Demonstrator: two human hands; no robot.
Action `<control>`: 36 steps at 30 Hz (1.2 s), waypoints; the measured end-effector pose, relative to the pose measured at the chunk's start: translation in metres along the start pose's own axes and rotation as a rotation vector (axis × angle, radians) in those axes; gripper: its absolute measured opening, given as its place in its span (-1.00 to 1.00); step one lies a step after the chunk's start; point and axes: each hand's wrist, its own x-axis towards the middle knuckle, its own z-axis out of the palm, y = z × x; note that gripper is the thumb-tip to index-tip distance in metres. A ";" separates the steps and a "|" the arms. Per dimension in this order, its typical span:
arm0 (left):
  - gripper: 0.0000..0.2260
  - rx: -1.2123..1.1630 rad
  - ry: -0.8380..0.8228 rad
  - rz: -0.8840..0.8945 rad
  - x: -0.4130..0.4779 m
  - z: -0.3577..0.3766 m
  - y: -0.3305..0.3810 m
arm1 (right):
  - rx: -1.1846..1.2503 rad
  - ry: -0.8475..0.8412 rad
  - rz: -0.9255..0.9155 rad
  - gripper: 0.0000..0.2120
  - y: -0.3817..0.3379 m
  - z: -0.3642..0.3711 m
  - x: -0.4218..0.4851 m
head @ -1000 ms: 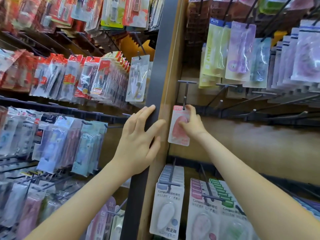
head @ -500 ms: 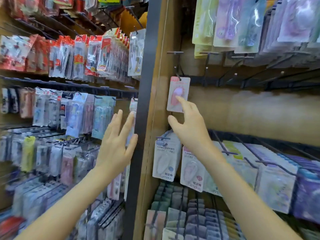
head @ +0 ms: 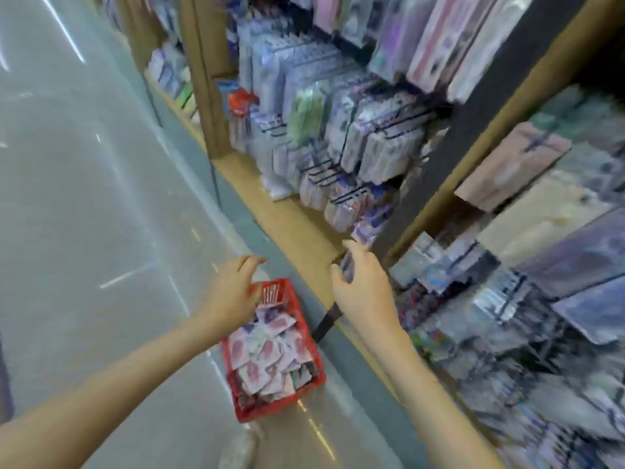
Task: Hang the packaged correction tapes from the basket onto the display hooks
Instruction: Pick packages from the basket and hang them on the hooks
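Flat pink-and-white film-wrapped correction tape packets (head: 267, 353) lie heaped in the red plastic mesh basket (head: 280, 407) on the floor (head: 101, 198). Left hand (head: 233, 289) and right hand (head: 365, 292) hang near it, each grip loosely spread, seemingly empty. Packets look light and slick; pinch the top edge.

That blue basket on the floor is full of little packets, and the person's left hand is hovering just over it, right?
Almost: the basket is red, not blue. The head view shows it on the floor, full of little packets, with the left hand hovering just over its far end.
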 end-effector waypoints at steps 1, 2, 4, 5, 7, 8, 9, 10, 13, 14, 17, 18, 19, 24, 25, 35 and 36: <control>-0.63 -0.035 -0.025 -0.114 -0.012 0.023 -0.035 | -0.028 -0.060 0.090 -0.55 0.027 0.039 0.002; -0.65 -0.067 -0.040 -0.224 -0.025 0.048 -0.068 | -0.048 -0.122 0.186 -0.56 0.054 0.077 0.002; -0.71 -0.106 -0.088 -0.409 -0.055 0.108 -0.131 | -0.083 -0.254 0.361 -0.55 0.113 0.154 -0.002; -0.71 -0.111 -0.137 -0.491 -0.072 0.140 -0.160 | -0.110 -0.312 0.424 -0.53 0.143 0.193 -0.008; -0.67 -0.119 -0.225 -0.609 -0.102 0.203 -0.209 | -0.179 -0.409 0.461 -0.51 0.200 0.268 -0.022; -0.64 -0.131 -0.263 -0.647 -0.113 0.231 -0.230 | -0.198 -0.446 0.452 -0.49 0.225 0.303 -0.030; -0.62 -0.134 -0.302 -0.668 -0.119 0.256 -0.250 | -0.191 -0.479 0.439 -0.48 0.246 0.336 -0.036; -0.60 -0.127 -0.329 -0.668 -0.121 0.282 -0.269 | -0.173 -0.506 0.429 -0.47 0.265 0.367 -0.040; -0.55 -0.102 -0.319 -0.591 -0.105 0.344 -0.316 | -0.113 -0.503 0.405 -0.47 0.311 0.451 -0.033; -0.53 -0.092 -0.286 -0.562 -0.095 0.364 -0.332 | -0.097 -0.480 0.380 -0.46 0.320 0.475 -0.023; -0.54 -0.006 -0.172 -0.477 -0.059 0.413 -0.373 | -0.070 -0.384 0.269 -0.39 0.329 0.534 0.016; -0.58 0.039 -0.154 -0.458 -0.047 0.426 -0.381 | -0.085 -0.377 0.224 -0.36 0.328 0.549 0.031; -0.64 0.091 -0.135 -0.442 -0.035 0.438 -0.386 | -0.112 -0.371 0.184 -0.33 0.328 0.564 0.044; -0.48 0.203 -0.081 -0.803 0.003 0.472 -0.399 | -0.447 -0.459 0.152 -0.23 0.341 0.607 0.080; -0.49 0.241 -0.081 -0.834 0.007 0.473 -0.400 | -0.496 -0.483 0.150 -0.25 0.344 0.605 0.084; -0.23 0.088 -0.235 -0.918 0.005 0.429 -0.347 | -0.347 -0.400 0.346 -0.41 0.324 0.490 0.049; -0.14 0.007 -0.251 -0.996 0.005 0.414 -0.338 | -0.225 -0.420 0.402 -0.40 0.317 0.477 0.047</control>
